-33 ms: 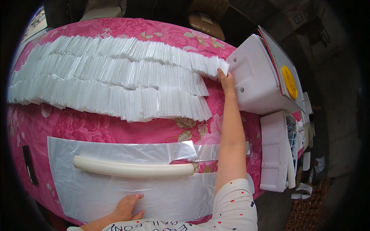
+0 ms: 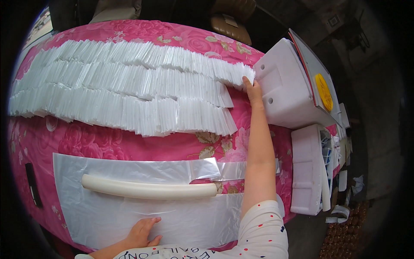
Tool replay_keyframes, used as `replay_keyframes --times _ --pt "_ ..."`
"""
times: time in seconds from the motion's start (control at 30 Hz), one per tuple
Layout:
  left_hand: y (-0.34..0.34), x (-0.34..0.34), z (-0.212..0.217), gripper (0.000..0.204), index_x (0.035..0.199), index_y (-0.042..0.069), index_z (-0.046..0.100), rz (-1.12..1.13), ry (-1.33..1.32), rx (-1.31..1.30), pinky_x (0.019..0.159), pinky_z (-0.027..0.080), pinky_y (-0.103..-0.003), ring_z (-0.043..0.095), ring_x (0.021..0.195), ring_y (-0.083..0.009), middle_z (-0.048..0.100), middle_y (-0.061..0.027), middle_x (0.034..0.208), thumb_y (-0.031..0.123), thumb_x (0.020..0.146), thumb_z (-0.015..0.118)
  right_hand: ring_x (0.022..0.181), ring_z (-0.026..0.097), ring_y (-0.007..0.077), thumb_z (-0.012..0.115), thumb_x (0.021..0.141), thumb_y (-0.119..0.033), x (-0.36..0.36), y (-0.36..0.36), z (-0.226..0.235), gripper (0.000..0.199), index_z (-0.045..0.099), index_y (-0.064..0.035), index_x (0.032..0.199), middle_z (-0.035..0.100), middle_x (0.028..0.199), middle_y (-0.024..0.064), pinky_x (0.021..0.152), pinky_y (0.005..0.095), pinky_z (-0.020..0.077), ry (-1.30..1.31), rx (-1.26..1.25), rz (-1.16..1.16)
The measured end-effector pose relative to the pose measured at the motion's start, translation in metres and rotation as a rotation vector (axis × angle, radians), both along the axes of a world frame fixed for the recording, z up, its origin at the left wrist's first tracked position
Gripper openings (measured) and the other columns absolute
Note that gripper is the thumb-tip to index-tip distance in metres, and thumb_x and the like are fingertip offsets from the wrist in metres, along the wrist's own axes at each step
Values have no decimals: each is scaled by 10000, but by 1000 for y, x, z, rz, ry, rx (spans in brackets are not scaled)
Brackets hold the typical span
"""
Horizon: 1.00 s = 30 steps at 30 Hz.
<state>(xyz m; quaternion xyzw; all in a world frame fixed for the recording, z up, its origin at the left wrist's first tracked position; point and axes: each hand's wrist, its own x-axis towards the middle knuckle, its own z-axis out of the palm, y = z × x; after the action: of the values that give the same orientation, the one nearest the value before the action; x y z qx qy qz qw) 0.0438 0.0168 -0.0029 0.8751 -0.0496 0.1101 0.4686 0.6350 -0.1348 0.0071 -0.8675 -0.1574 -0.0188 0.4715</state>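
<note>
Three long rows of thin, folded clear plastic bags (image 2: pixel 125 93) stand on edge across the far part of the table. At the right end of the farthest row, my right hand (image 2: pixel 253 90) grips the last bags, its thumb on the near side and the other fingers partly hidden. My left hand (image 2: pixel 144 231) rests open on a flat sheet of clear plastic (image 2: pixel 103 220), thumb apart, with nothing held. Beyond it, a cream-coloured tube (image 2: pixel 148 189) lies crosswise on the sheet.
A pink floral cloth (image 2: pixel 172 149) covers the table. A white foam box (image 2: pixel 282 82) with a board and yellow oval piece (image 2: pixel 323 92) on it stands at the right. Nearer is an open white foam box (image 2: pixel 306 172). A dark bar (image 2: pixel 33 185) lies at the left edge.
My right hand has shifted very slightly at the end of the far row. Everything else looks the same.
</note>
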Motion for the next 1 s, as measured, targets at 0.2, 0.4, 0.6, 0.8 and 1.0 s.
replay_keyframes --times 0.2,0.4,0.6,0.8,1.0 --pt "0 3 3 676 1267 -21 371 -2 6 -12 779 489 -372 572 935 -297 579 -135 1131 122 692 697 1122 488 293 492 853 -542 9 -4 -8 660 507 23 1194 542 1187 193 958 340 344 -78 179 -10" --pt "1 3 4 678 1274 -20 369 -17 10 -16 784 484 -374 563 939 -301 574 -135 1138 104 690 690 1107 488 315 483 858 -518 4 -4 -6 629 516 26 1172 549 1148 194 955 359 350 -181 148 -147" --pt "1 2 6 660 1269 -21 381 -12 22 -11 797 478 -370 557 939 -305 569 -143 1134 97 696 686 973 525 296 661 722 -214 -78 19 25 277 624 -25 922 574 1028 136 879 388 404 -586 -191 -235" --pt "2 4 9 644 1262 -19 393 -22 29 0 801 476 -374 554 946 -305 566 -149 1128 103 701 685 1021 504 308 660 715 -182 -118 19 24 328 609 -7 988 564 1065 141 913 399 393 -689 -211 -102" --pt "-1 2 5 621 1242 -9 420 -1 36 -7 802 475 -378 551 950 -305 565 -150 1122 113 694 686 1073 489 339 657 735 -238 -88 -7 14 497 521 47 1118 540 1122 194 941 403 379 -517 -128 -323"
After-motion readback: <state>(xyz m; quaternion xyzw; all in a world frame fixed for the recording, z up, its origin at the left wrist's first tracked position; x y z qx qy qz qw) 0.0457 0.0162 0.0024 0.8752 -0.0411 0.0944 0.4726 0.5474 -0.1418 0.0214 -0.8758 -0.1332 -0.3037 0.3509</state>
